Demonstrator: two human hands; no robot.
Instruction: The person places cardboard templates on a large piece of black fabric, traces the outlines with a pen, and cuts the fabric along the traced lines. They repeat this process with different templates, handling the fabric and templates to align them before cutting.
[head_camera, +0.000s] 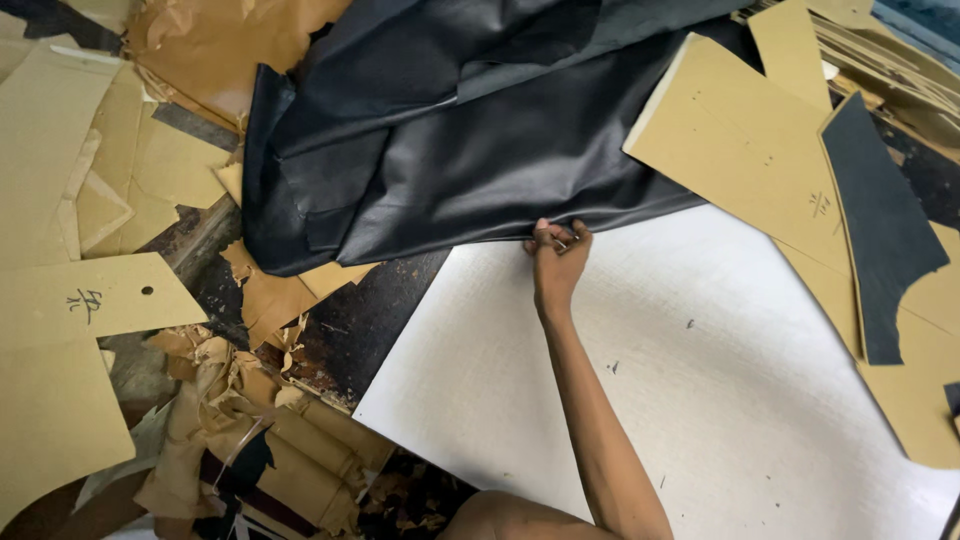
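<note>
Hand (556, 250): reaching out with its arm across the white cutting board (720, 400), fingers clenched and gripping the lower edge of the black leather (480, 150); which hand it is cannot be told, and no other hand is showing.
Black leather: lying crumpled over the board's far edge.
Card patterns (745, 140): resting at the worktop's right and left sides.
Cut leather piece (880, 230): lying on a pattern at the right edge.

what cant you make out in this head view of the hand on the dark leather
- Which hand this is: head view, the arm is cut off at the bottom edge.
- Other hand: out of frame.
- Fingertips: curled into the dark leather edge.
- Table under the white board: covered by cardboard patterns.
</note>
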